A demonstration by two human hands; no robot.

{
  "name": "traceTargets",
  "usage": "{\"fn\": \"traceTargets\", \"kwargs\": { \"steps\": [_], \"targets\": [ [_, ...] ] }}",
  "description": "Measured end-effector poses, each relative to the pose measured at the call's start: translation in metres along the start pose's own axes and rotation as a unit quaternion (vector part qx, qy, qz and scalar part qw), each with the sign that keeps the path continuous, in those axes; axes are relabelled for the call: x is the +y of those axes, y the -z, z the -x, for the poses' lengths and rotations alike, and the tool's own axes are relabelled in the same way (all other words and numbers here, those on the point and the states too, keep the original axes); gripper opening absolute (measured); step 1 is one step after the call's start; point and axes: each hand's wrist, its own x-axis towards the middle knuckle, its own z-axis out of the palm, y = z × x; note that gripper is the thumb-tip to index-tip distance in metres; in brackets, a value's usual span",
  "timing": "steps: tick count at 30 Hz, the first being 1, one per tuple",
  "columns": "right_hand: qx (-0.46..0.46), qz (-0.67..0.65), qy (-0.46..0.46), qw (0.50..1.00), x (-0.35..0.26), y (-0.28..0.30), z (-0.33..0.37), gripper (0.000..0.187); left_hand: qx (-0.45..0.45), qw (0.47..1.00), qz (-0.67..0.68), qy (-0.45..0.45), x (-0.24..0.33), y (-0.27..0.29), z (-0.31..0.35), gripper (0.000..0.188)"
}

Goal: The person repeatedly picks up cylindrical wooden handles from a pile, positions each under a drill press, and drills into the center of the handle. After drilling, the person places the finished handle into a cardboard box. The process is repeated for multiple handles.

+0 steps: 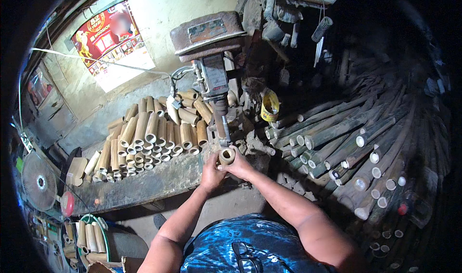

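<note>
Both hands hold a short hollow bamboo tube (227, 156), its open end facing up toward me. My left hand (211, 173) is closed around its left side. On the other side, my right hand (240, 167) grips it, with the thumbs near the rim. Just beyond the tube is the lower end of a drill press (214, 73), its spindle (222, 123) pointing down close to the tube. Whether the bit touches the bamboo I cannot tell. The tube's lower part is hidden by my fingers.
Cut bamboo tubes (142, 128) are piled on the wooden bench (139, 186) at left. Long bamboo poles (341, 128) lie stacked at right. A yellow container (270, 105) hangs behind the press. A fan (40, 182) and a bin (103, 225) of tubes stand at far left.
</note>
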Motion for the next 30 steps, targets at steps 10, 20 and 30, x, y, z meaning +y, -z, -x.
{"fn": "traceTargets", "kwargs": {
  "steps": [10,20,30],
  "targets": [
    [-0.27,0.109,-0.181,0.94,0.038,0.06,0.04,0.098,0.067,0.957,-0.277,0.051,0.0,0.152,0.069,0.063],
    [-0.281,0.225,-0.183,0.915,0.142,0.063,0.061,0.086,0.397,0.811,-0.243,0.355,0.035,0.511,0.365,0.053],
    [-0.328,0.269,-0.217,0.879,0.164,0.033,0.068,0.079,0.265,0.608,-0.18,0.726,0.09,0.451,0.599,0.04]
  ]
}}
